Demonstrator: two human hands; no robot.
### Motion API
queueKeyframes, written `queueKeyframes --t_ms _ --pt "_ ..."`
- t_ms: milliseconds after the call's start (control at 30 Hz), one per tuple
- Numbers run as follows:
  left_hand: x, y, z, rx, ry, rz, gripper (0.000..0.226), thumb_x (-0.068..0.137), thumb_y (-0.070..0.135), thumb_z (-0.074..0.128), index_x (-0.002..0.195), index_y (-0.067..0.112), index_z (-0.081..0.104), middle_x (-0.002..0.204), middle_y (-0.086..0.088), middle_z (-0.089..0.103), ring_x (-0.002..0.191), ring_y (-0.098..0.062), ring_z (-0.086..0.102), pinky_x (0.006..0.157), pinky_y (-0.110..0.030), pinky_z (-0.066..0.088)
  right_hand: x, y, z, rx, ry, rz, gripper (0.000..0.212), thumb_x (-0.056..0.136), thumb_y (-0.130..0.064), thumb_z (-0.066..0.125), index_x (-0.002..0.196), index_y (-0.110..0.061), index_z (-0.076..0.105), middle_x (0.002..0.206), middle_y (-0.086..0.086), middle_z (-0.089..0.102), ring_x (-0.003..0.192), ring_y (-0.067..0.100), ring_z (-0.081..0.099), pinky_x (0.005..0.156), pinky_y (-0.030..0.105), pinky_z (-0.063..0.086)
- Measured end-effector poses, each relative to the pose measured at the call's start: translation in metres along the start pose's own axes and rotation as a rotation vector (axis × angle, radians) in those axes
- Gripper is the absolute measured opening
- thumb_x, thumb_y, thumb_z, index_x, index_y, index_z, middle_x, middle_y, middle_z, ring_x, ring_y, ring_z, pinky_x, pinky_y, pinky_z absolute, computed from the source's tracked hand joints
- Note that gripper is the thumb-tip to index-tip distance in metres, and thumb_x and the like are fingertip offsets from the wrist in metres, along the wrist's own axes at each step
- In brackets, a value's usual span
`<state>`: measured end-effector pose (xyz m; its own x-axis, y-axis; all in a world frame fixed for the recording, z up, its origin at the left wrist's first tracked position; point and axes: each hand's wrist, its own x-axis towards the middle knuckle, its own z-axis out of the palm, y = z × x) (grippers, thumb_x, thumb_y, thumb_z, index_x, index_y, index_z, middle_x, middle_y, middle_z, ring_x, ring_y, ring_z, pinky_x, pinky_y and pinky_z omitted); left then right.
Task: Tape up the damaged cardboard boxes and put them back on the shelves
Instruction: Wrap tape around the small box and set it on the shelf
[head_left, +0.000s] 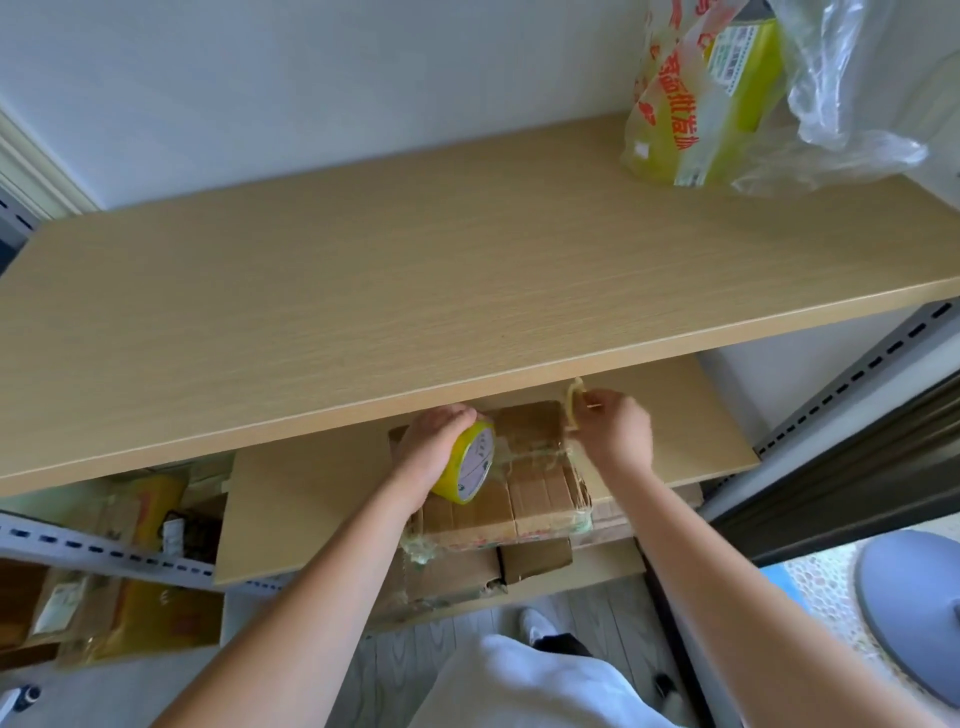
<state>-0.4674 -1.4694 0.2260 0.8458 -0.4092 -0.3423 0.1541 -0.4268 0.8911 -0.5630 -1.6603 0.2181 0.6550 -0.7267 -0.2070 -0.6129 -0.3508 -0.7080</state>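
A brown cardboard box (530, 493) with wrinkled clear tape on it lies on the middle shelf (311, 509), its far end hidden under the top shelf. My left hand (434, 447) grips a yellow roll of tape (470, 462) resting on the box's left part. My right hand (618, 431) pinches the pulled-out tape end (571, 402) above the box's far right corner. A strip of tape stretches between roll and right hand. Another cardboard box (467, 577) sits on the shelf below.
The wide top shelf (415, 291) overhangs the work spot. Plastic bags (727, 93) with a yellow-green pack stand at its back right. Boxes and packets (130, 603) fill the lower left shelves. A perforated metal upright (857, 374) rises at right. A grey round base (914, 608) stands on the floor.
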Motion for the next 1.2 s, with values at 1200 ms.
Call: queueKeyframes --t_ms 1200 --pt "-0.141 -0.067 -0.094 -0.220 0.426 0.109 0.022 0.096 0.034 0.050 0.097 0.022 0.068 0.091 0.007 0.071 0.088 -0.005 0.066 0.077 -0.020 0.048 -0.112 -0.138 0.115 -0.047 -0.769 -0.450 0.015 0.079 -0.033 0.079 0.085 -0.026 0.068 0.066 -0.015 0.067 0.064 0.000 0.065 0.052 0.009 0.043"
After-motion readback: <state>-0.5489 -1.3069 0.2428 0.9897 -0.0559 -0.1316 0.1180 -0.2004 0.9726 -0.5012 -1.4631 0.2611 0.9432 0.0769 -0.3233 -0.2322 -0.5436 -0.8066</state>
